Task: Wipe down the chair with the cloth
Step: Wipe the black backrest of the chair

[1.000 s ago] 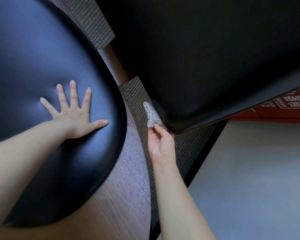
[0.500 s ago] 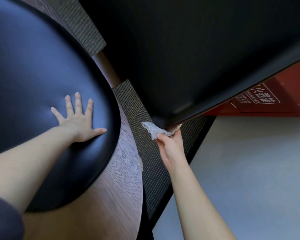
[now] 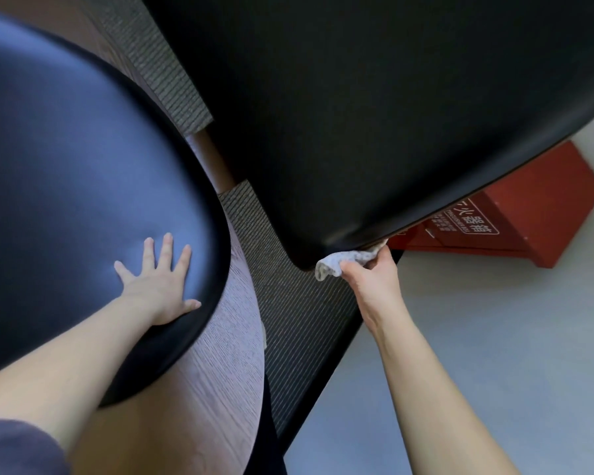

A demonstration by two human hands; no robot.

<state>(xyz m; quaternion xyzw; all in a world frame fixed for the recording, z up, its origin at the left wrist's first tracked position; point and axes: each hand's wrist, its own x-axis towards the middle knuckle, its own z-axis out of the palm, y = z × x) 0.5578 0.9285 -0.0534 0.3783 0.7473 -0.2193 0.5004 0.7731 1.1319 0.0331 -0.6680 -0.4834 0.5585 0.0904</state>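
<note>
1. Pale grey floor (image 3: 494,337), lower right. A red box (image 3: 542,214) with white characters stands on it.
2. Ribbed grey carpet strip (image 3: 299,320), dark-edged, runs diagonally between the pale floor and a curved wood-grain surface (image 3: 213,389).

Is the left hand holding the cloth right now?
No, the left hand lies flat on the black cushion, while the right hand grips the cloth.
</note>
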